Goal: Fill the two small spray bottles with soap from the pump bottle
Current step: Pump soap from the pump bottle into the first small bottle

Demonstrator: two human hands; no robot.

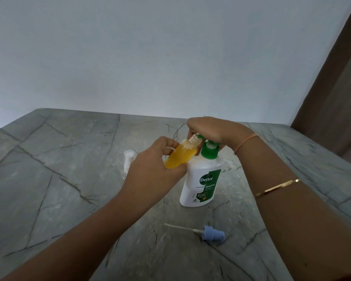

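My left hand (pixel 152 169) grips a small clear spray bottle (pixel 180 157), uncapped, tilted and mostly full of orange soap, with its threaded neck at the green nozzle. My right hand (pixel 209 130) rests on top of the green pump head of the white Dettol pump bottle (pixel 201 183), fingers curled over the head. The pump bottle stands upright on the grey marble table (pixel 69 179). A blue spray cap (pixel 213 235) with its white dip tube lies on the table in front. A second small white and clear piece (pixel 128 160) stands behind my left hand, mostly hidden.
A pale wall rises behind the table's far edge. A brown curtain (pixel 336 98) hangs at the right. The table's left side and near part are bare marble with dark veins.
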